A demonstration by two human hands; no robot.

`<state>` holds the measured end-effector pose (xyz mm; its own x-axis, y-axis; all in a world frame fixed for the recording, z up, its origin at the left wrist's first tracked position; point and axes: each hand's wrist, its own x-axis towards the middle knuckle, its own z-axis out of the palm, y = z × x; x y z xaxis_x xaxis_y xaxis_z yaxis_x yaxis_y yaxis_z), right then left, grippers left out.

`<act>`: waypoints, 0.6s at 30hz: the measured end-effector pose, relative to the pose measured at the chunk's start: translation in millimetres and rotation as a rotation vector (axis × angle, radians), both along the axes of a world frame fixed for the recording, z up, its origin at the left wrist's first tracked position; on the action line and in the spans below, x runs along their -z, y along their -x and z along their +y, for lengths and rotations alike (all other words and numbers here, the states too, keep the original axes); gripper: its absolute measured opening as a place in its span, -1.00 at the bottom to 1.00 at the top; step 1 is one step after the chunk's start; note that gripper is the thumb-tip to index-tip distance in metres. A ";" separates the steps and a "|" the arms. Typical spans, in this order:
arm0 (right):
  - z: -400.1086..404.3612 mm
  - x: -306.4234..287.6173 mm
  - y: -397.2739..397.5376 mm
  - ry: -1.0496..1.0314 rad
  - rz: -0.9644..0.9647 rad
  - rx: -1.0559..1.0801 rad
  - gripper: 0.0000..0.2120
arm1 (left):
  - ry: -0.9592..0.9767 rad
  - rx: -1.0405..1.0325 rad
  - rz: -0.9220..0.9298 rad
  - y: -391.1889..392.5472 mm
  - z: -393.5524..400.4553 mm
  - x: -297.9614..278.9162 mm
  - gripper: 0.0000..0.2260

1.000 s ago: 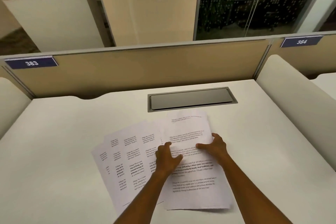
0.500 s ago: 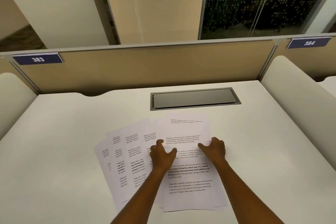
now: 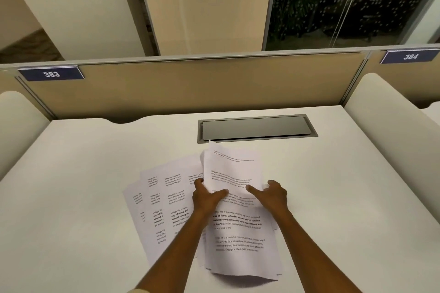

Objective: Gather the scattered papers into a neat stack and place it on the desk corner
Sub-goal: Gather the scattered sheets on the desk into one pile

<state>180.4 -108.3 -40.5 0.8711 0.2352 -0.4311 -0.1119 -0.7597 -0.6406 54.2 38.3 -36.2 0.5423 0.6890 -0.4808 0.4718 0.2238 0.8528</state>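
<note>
Your forearms reach in from the near edge of the white counter (image 3: 71,197), where the printed papers (image 3: 166,202) lie partly gathered: several sheets fan out to the left, and a thicker bundle (image 3: 238,240) sits under your hands. Your left hand (image 3: 206,197) pinches the bundle's left edge, thumb on top, lifting the upper sheets into a curl. Your right hand (image 3: 273,195) rests at the right edge, fingers spread, thumb pressing the page. You appear mid-gather; next, the fanned sheets likely need sliding under or onto the bundle, then squaring. The fingers beneath the paper are hidden. Beyond lie a grey cable hatch (image 3: 257,128) and the partition (image 3: 190,88).
</note>
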 end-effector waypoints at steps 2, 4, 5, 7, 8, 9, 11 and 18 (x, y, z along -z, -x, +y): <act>4.7 0.8 3.8 -0.027 0.013 -0.007 -0.08 | 0.113 -0.025 -0.055 -3.0 -1.7 -1.4 -0.24; 8.3 1.3 6.5 -0.062 0.040 -0.001 -0.07 | 0.210 -0.058 -0.106 -7.8 -3.2 1.6 -0.16; 9.4 1.7 7.2 -0.085 0.058 0.011 -0.07 | 0.252 -0.069 -0.125 -9.1 -5.2 -0.8 -0.14; 10.4 3.2 8.0 -0.119 0.084 0.031 -0.08 | 0.319 -0.098 -0.174 -9.6 -8.3 -6.2 -0.14; 10.9 3.8 8.3 -0.129 0.090 0.035 -0.08 | 0.346 -0.112 -0.191 -8.7 -8.4 -7.3 -0.13; 11.0 4.4 8.6 -0.136 0.092 0.036 -0.09 | 0.368 -0.121 -0.199 -7.3 -7.0 -6.7 -0.10; 11.3 5.3 8.7 -0.144 0.092 0.039 -0.09 | 0.387 -0.151 -0.212 -2.6 -1.4 -2.9 -0.04; 13.5 7.4 15.6 -0.123 0.006 0.020 -0.12 | 0.214 -0.160 -0.140 20.5 17.5 1.2 -0.40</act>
<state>164.8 -94.8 -47.8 0.8736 0.2690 -0.4055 -0.1305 -0.6733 -0.7278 33.7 55.8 -37.5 0.5058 0.6623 -0.5527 0.2973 0.4676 0.8324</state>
